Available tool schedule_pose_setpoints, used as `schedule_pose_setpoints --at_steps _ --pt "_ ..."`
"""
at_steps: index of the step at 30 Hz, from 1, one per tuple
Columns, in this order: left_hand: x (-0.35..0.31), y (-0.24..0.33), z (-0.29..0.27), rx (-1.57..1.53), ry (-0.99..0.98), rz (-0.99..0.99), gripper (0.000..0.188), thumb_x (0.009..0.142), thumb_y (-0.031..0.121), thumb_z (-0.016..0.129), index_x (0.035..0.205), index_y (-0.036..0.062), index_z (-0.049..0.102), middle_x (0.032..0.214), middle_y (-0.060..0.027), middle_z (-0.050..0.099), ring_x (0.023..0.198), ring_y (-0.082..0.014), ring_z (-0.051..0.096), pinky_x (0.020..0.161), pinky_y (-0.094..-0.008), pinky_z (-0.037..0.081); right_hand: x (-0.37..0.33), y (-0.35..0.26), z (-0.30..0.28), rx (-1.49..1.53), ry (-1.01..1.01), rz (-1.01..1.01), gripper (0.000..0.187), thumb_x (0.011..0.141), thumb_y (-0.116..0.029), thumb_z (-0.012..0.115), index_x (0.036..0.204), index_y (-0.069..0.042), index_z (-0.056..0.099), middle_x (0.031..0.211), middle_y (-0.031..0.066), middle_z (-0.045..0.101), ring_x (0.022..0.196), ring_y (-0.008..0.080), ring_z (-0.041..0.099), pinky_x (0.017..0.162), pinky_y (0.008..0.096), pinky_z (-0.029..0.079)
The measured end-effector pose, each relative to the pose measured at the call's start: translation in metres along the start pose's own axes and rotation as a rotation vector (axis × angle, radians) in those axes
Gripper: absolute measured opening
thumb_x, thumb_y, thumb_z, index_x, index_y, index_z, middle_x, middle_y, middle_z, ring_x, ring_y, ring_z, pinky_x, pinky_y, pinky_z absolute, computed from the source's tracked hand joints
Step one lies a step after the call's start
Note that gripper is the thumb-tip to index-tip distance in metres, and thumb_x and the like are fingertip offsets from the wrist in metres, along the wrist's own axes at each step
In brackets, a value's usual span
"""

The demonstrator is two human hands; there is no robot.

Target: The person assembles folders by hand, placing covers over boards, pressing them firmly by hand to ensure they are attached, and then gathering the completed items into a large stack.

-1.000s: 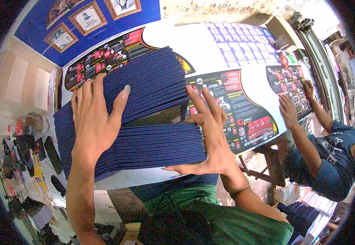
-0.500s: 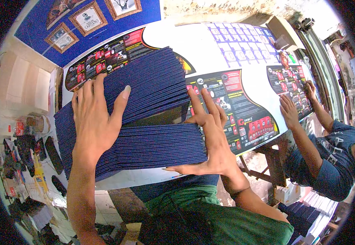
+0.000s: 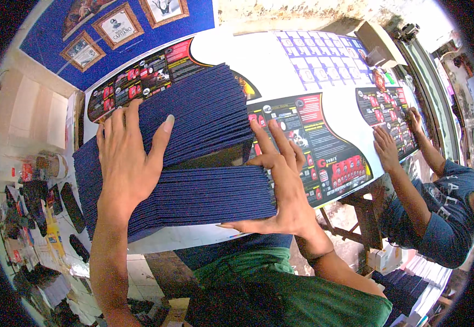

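Observation:
Two thick stacks of dark blue sheets lie in front of me, a far stack [image 3: 201,109] fanned at its right end and a near stack [image 3: 210,196]. They meet at the left and spread apart to the right, with a dark gap between them. My left hand [image 3: 125,158] rests on the left part of the stacks, fingers and thumb spread. At the right end of the near stack, my right hand [image 3: 289,191] spans it, thumb along the near edge and index finger at the far corner. The other right fingers stretch over a printed sheet [image 3: 308,141].
A white-covered table [image 3: 248,49] carries more black-and-red printed sheets [image 3: 150,71] and a blue-and-white one [image 3: 324,57]. At the right, a co-worker's hands [image 3: 387,150] rest on another printed sheet. An open cardboard box [image 3: 381,43] stands at the far right. Clutter [image 3: 41,212] lies at the left.
Almost nothing differs. My right fingers have shifted very slightly; both hands keep their places on the stacks.

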State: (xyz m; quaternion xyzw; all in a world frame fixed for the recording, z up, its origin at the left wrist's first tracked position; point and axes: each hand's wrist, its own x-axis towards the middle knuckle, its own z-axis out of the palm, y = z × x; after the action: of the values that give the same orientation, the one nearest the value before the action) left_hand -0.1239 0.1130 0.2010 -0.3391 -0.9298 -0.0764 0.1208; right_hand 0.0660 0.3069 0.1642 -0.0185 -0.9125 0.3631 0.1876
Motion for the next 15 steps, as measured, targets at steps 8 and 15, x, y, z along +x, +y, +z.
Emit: schedule_pose_setpoints --at_steps 8,15 --pt "0.000 0.001 -0.002 -0.003 0.003 0.005 0.064 0.105 0.048 0.053 0.144 -0.0032 0.049 0.132 -0.0260 0.056 0.128 -0.0431 0.050 0.114 -0.0499 0.033 -0.002 0.003 0.004 0.047 0.094 -0.073 0.088 0.061 -0.051 0.095 0.124 -0.005 0.056 0.149 0.0236 0.045 0.143 0.0437 0.040 0.116 0.0598 0.024" --pt "0.000 0.000 -0.001 -0.001 0.002 0.002 0.063 0.104 0.047 0.053 0.143 -0.0022 0.049 0.131 -0.0257 0.056 0.127 -0.0430 0.051 0.114 -0.0503 0.034 -0.001 0.012 0.011 0.232 0.093 -0.113 0.090 0.060 -0.041 0.098 0.128 -0.002 0.053 0.134 0.0262 0.047 0.125 0.0437 0.051 0.106 0.0522 0.044"
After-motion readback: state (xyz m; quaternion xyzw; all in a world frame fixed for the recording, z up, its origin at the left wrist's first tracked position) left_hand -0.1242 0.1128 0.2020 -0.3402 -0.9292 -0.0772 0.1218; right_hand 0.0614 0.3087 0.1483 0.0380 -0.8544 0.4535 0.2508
